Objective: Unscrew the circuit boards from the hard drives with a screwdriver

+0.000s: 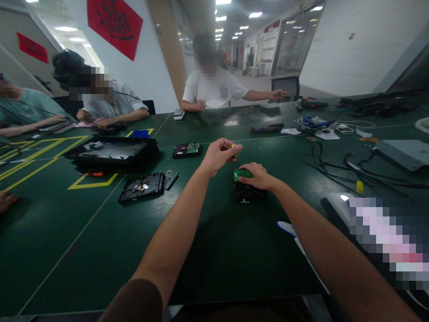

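My left hand (217,156) pinches a small yellow-handled screwdriver (234,152), held upright above a hard drive. Its thin shaft points down toward the far edge of the drive's green circuit board (241,173); whether the tip touches a screw is too small to tell. My right hand (256,175) is closed around the right side of that hard drive (248,195), its thumb over the board and partly covering it. Left of my hands lie another hard drive (186,150) with its board showing, a black plastic casing (142,187) and a loose circuit board (171,179).
A stack of black trays (114,154) stands on the left. Black cables (338,165) and a grey metal box (398,153) lie on the right, with a power drill (311,103) behind. Co-workers sit at the far side and left of the green table (80,250).
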Action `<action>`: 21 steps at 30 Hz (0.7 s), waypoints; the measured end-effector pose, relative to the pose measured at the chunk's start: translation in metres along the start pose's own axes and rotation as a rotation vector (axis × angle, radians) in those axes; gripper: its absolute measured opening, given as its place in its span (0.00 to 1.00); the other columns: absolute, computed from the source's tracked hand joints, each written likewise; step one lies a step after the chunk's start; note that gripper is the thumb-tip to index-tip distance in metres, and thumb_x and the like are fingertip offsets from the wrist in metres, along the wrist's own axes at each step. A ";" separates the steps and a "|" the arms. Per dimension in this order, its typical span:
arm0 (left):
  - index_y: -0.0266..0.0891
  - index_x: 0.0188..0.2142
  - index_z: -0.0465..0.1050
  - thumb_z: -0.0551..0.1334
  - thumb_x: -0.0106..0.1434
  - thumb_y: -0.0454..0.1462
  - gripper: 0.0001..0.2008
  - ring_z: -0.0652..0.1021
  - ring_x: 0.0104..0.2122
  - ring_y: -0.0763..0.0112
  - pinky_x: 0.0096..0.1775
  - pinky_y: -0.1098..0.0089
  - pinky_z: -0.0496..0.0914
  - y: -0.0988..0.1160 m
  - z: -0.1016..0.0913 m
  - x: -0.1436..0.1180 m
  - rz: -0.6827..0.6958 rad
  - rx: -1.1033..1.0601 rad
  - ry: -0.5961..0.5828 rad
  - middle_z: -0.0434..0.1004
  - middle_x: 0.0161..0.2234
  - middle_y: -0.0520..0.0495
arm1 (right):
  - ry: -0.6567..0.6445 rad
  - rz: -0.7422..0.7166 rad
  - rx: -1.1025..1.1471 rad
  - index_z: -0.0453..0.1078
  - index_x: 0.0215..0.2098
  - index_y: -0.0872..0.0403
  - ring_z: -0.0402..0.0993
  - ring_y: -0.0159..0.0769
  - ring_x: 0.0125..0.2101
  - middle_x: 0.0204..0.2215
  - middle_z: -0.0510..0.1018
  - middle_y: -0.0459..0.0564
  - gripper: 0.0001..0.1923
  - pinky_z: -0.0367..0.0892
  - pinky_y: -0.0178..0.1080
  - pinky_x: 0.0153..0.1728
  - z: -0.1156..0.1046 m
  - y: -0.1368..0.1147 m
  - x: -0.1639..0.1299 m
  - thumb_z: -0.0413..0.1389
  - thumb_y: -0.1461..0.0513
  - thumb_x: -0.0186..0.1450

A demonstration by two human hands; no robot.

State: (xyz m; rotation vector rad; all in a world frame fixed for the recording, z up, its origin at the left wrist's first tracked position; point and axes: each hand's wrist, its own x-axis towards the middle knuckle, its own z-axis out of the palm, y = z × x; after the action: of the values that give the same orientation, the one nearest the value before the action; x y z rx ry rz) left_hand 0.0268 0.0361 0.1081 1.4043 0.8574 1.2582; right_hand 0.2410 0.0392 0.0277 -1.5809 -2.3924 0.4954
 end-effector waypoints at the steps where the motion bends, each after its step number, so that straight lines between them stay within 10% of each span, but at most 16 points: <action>1: 0.38 0.35 0.72 0.77 0.58 0.45 0.19 0.77 0.30 0.75 0.34 0.70 0.78 0.000 0.000 0.000 0.007 -0.002 -0.003 0.76 0.30 0.51 | -0.001 -0.001 0.000 0.70 0.63 0.40 0.65 0.58 0.61 0.58 0.72 0.56 0.28 0.61 0.58 0.61 0.000 0.000 0.000 0.58 0.42 0.69; 21: 0.35 0.39 0.81 0.76 0.60 0.44 0.16 0.77 0.33 0.73 0.38 0.66 0.82 0.000 -0.008 0.002 0.018 -0.022 -0.096 0.77 0.32 0.48 | 0.010 -0.019 -0.013 0.71 0.63 0.40 0.66 0.56 0.61 0.58 0.73 0.55 0.28 0.62 0.56 0.60 0.003 0.005 0.002 0.57 0.41 0.69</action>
State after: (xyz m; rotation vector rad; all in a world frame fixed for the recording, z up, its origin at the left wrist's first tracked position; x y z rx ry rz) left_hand 0.0197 0.0393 0.1085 1.4456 0.7650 1.2001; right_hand 0.2428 0.0424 0.0228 -1.5611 -2.4051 0.4687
